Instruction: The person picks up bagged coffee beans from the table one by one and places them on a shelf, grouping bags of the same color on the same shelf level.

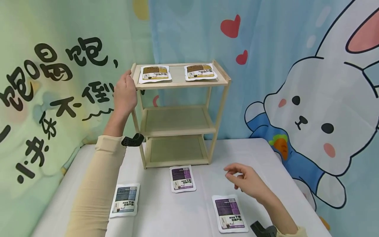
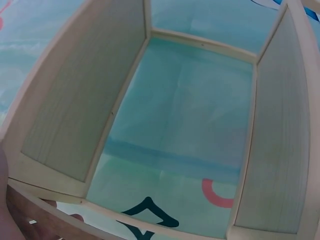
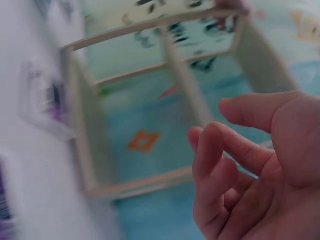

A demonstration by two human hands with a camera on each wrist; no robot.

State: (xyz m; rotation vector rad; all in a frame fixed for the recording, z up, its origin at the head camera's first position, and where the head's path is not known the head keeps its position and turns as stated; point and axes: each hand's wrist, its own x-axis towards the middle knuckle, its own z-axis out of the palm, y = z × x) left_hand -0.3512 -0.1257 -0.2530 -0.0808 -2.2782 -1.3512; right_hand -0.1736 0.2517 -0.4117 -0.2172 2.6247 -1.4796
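A three-tier wooden shelf [image 1: 177, 134] stands upright at the back of the table. My left hand [image 1: 125, 93] grips the left end of its top tier; in the left wrist view part of that hand shows low at the left, by the frame. Two white packets with brown-yellow labels, a left one [image 1: 155, 73] and a right one [image 1: 200, 71], lie on the top tier. My right hand [image 1: 247, 181] hangs in front of the shelf's right side, fingers loosely curled and holding nothing. Below it lies a purple-labelled packet [image 1: 230, 214].
Another purple-labelled packet [image 1: 182, 178] lies just before the shelf's base. A blue-labelled packet [image 1: 125, 200] is at the left, beside my left sleeve [image 1: 94, 184]. Everything rests on a white tablecloth [image 1: 165, 214]. Behind hangs a printed curtain [image 1: 189, 33].
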